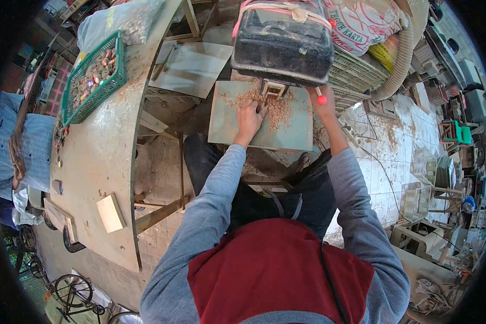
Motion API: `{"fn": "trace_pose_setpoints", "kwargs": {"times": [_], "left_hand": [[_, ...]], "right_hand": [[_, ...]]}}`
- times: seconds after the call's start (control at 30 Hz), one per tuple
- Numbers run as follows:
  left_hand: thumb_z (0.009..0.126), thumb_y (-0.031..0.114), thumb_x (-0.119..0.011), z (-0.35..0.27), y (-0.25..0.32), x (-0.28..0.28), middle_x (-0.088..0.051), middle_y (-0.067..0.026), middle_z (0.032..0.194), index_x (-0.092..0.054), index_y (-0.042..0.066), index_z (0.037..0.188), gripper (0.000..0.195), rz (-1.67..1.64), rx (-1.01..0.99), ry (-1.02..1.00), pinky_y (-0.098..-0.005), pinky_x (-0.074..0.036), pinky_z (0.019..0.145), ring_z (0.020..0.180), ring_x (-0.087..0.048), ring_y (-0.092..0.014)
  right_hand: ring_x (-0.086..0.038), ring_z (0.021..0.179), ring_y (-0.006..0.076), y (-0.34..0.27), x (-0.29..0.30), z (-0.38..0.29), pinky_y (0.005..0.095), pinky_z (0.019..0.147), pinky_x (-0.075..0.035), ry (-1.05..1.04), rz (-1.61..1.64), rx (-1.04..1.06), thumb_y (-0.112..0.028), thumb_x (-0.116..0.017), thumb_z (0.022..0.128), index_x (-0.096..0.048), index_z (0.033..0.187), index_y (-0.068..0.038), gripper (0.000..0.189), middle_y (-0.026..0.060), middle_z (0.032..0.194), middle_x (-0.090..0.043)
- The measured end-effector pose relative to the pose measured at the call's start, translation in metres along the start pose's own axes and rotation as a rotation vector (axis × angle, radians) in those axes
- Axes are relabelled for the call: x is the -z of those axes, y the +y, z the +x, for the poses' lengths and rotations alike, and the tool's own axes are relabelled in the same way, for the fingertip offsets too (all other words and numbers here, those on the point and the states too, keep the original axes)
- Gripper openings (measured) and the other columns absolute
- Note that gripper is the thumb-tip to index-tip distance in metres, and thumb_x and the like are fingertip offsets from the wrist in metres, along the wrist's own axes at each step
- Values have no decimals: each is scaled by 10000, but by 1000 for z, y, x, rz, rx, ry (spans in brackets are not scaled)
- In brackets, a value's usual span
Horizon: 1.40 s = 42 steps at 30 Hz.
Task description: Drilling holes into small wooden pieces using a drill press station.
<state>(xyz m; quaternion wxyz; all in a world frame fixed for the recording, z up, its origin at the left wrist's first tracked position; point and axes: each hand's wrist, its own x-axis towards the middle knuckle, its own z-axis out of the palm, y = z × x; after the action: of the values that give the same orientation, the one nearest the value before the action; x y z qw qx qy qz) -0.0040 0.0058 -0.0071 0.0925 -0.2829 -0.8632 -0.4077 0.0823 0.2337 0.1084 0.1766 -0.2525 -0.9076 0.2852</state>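
In front of me stands a machine that looks like a bench drill press, with a dusty black housing [281,44] tied round with pink and pale strips. My left hand [250,115] rests on the greenish board [227,131] below it, fingers bent in close beside the machine's metal head [273,90]. Whether they pinch a small piece is too small to tell. Wood shavings [281,115] lie heaped around the fingers. My right hand [322,106] reaches up at the housing's right side, by a feed lever with a red ball knob [322,99]; its fingers are mostly hidden.
On the table [101,162] to the left are a green plastic basket [119,73] of small wooden pieces, a clear bag [121,24] and a pale wood block [111,212]. A person in a striped blue garment [34,141] is beyond it. Cables [382,166] cross the tiled floor at right.
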Motion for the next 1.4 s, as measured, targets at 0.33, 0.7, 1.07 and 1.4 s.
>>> {"fn": "trace_pose_setpoints", "kwargs": {"times": [0.33, 0.7, 1.07, 1.4], "left_hand": [[757, 233, -778, 0, -1, -1, -648, -125, 880, -688, 32, 838, 234, -127, 62, -69, -447, -437, 775, 874, -620, -335], [785, 260, -729, 6, 6, -9, -662, -158, 944, -699, 16, 886, 265, -141, 46, -75, -453, -442, 821, 930, -621, -339], [841, 385, -677, -30, 14, 67, -663, -148, 836, -723, 50, 835, 339, 38, 254, 129, -461, -389, 815, 840, -632, -331], [780, 440, -767, 124, 21, 344, -647, -166, 966, -704, 19, 968, 465, 636, 134, 993, -458, -423, 768, 908, -609, -322]], "right_hand": [[-655, 816, 409, 9, -6, 34, 494, 685, -515, 275, -45, 268, -206, -591, 910, -630, 1262, -160, 357, 218, 938, -635], [-644, 652, 359, 47, 6, 32, 449, 634, -515, 18, -94, 227, -268, -639, 898, -691, 1048, -72, 252, 189, 666, -616], [-419, 503, 80, 17, 26, -169, 214, 400, -308, -524, 1576, -879, -454, -541, 996, -636, 1064, -143, 332, -35, 719, -500], [-431, 518, 98, -17, -23, -201, 234, 421, -321, -722, 1622, -1013, -499, -545, 979, -618, 1060, -101, 413, 1, 731, -522]]}}
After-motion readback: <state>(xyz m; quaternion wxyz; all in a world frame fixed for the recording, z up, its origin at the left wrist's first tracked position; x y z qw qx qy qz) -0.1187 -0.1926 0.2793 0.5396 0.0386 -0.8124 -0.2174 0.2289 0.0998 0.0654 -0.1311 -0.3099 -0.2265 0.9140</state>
